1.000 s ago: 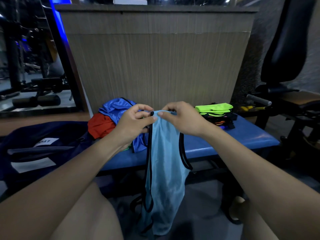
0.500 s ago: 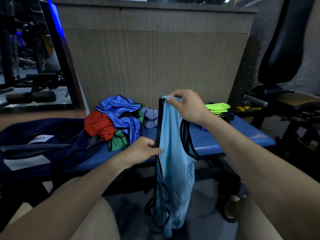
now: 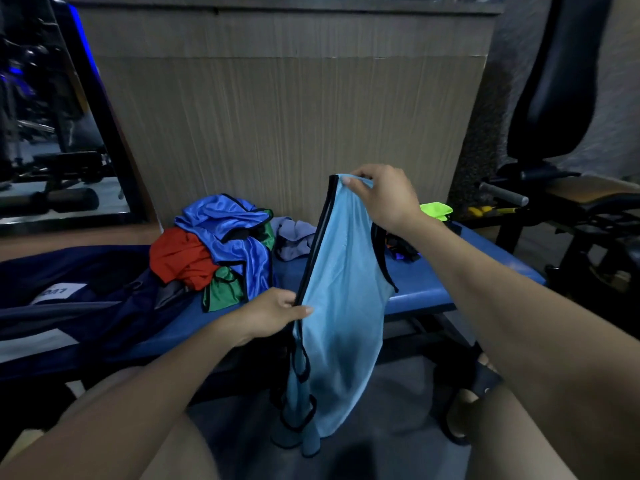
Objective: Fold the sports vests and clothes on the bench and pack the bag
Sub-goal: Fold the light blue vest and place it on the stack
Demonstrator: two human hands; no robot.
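Light-blue mesh vest (image 3: pixel 343 296) with black trim hangs in front of the blue bench (image 3: pixel 426 296), both hands clamped on it. The right hand (image 3: pixel 384 195) pinches its top at twelve o'clock; the left hand (image 3: pixel 273 311) grips the black edge lower, at seven o'clock. A heap of blue, red and green clothes (image 3: pixel 221 244) lies on the bench beside the dark bag (image 3: pixel 79 306) at nine o'clock.

Bare forearms, no sleeves — bare knees; dark slide sandal (image 3: pixel 485 382) on foot.
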